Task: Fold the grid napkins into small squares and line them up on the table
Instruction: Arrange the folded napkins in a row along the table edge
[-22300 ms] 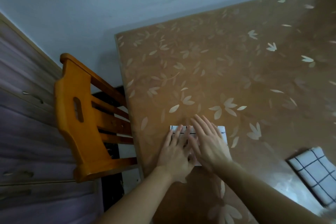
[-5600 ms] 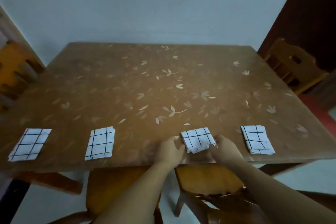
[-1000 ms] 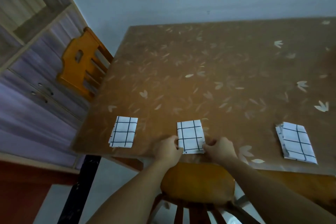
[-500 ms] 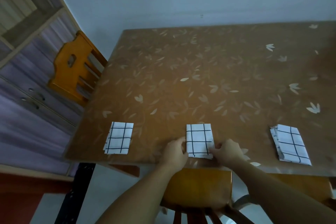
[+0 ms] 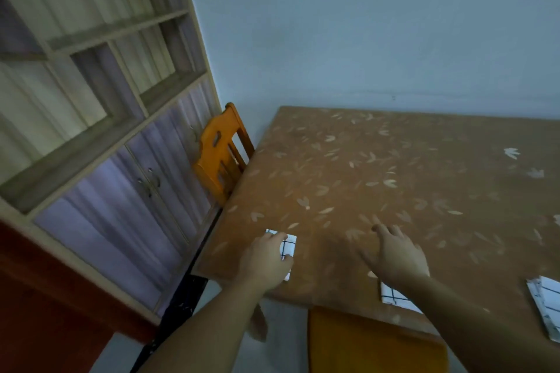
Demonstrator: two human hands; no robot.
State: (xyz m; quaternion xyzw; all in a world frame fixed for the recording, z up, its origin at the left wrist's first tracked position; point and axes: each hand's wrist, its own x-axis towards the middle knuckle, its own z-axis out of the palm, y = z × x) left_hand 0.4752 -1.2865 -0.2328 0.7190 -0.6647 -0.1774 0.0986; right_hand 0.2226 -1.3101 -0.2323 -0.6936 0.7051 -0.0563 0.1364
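Three folded grid napkins lie along the near edge of the counter (image 5: 394, 179): the left hand (image 5: 266, 260) rests curled fingers on the corner napkin (image 5: 289, 247), while the right hand (image 5: 394, 254), fingers spread and released, hovers above the middle napkin (image 5: 394, 297). A careless nudge could push the corner napkin off the edge, and the edge napkin (image 5: 545, 306), its layers splayed, may come unfolded.

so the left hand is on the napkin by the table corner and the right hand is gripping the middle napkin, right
Not quite. The left hand does rest on the corner napkin, but the right hand grips nothing: in the head view its fingers are spread over the bare table, with the middle napkin under its wrist.
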